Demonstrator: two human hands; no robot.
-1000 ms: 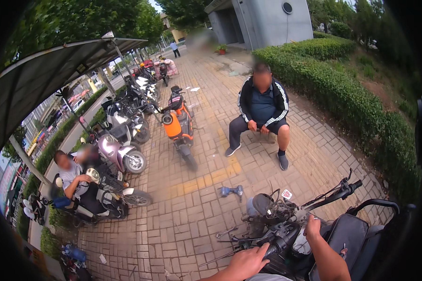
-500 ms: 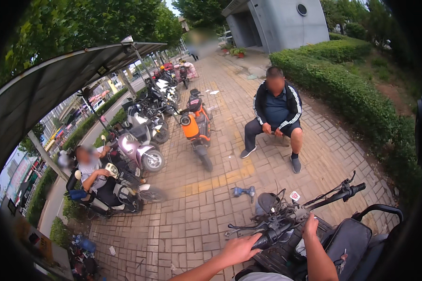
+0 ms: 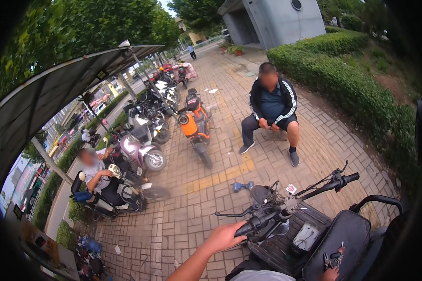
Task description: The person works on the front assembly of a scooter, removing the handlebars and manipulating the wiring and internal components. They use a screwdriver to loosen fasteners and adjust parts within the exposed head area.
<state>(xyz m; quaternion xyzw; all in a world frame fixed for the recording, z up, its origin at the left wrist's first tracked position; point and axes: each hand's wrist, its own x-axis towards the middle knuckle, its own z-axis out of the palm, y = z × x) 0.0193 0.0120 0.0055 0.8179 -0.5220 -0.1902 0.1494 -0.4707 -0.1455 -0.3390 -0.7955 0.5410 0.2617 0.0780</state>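
Observation:
My left hand (image 3: 222, 238) is closed around the black left grip (image 3: 241, 230) of an electric scooter's handlebar (image 3: 309, 199). Its brake lever (image 3: 234, 214) sticks out ahead of my fingers. Low in the picture, my right hand (image 3: 330, 274) is at the black padded seat (image 3: 338, 236), cut off by the lower edge. Its curled fingers touch a small bunch of metal pieces (image 3: 334, 258), which look like keys or small tools; I cannot make out exactly what they grip. Between handlebar and seat, a pale rectangular piece (image 3: 306, 236) lies on the dark footboard (image 3: 286, 250).
A blue power drill (image 3: 243, 187) lies on the paving before the scooter. Beyond it a person (image 3: 271, 105) sits on a low stool. At left another person (image 3: 96, 173) sits on a parked scooter, beside a row of others. An orange scooter (image 3: 192, 126) stands mid-path; a hedge (image 3: 342, 84) runs along the right.
My right hand has left the middle of the handlebar and gone down to the metal pieces on the seat. My left hand stays on the grip, and the handlebar sits slightly further left.

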